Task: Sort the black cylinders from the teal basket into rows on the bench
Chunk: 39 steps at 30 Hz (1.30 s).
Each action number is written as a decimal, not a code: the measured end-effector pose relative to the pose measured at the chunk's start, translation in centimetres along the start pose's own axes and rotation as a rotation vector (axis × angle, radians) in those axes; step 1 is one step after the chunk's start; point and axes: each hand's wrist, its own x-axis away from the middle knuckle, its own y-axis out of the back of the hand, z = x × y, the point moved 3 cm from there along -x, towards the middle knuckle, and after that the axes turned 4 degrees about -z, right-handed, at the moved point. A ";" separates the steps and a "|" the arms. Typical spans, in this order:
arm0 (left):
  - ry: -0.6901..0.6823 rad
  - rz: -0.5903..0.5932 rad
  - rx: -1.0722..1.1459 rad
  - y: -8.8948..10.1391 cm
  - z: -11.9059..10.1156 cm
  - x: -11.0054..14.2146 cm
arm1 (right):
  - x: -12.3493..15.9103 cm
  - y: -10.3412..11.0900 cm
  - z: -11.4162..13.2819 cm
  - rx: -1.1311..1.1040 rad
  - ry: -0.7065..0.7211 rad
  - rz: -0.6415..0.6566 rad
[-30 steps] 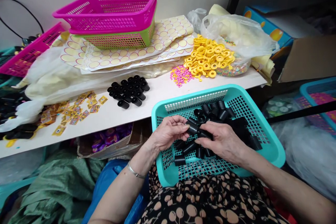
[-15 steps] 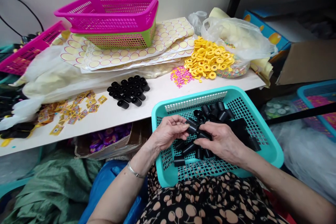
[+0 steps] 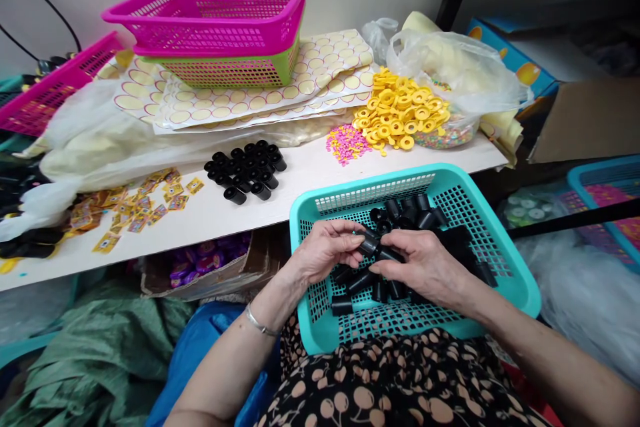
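Observation:
My left hand [image 3: 325,252] pinches a black plastic tube [image 3: 369,243] between thumb and fingers. Opposite it, my right hand [image 3: 425,265] has its thumb and fingers closed around another short black tube [image 3: 389,253], whose end lies close against the first one; I cannot tell whether the two are joined. Both hands are over a turquoise mesh basket [image 3: 316,339] on my lap. Loose black tubes [image 3: 361,282] lie inside it in front of and behind my hands, partly hidden by the right one.
On the white shelf [image 3: 305,170] stand upright black tubes [image 3: 245,170] in a cluster. Around them are small printed packets [image 3: 140,207], pink and yellow bits [image 3: 346,143] and yellow rings [image 3: 400,110]. Stacked baskets [image 3: 215,33] sit behind; a carton [image 3: 210,283] is below.
The view has shifted slightly. Both hands keep their hold on the black tubes in nearly the same place over the basket.

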 end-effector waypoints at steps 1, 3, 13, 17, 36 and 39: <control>-0.003 -0.007 -0.006 0.0 0.0 0.0 | -0.1 -0.1 -0.2 -0.052 -0.035 -0.012; -0.010 -0.018 -0.014 0.0 0.1 0.0 | -0.2 -0.3 -0.5 -0.189 -0.126 -0.084; -0.013 0.001 0.023 0.1 0.7 0.2 | -0.2 -1.0 0.5 -0.266 0.089 -0.126; -0.086 0.015 -0.211 0.7 0.0 1.7 | -0.6 -1.1 0.8 -0.100 0.103 -0.073; -0.606 -1.618 -0.584 19.8 -1.6 5.3 | -4.2 -1.5 0.4 -0.144 -0.131 0.142; -0.531 -1.668 -0.590 21.5 -2.4 4.9 | -3.6 -1.5 -1.3 -0.120 -0.157 0.203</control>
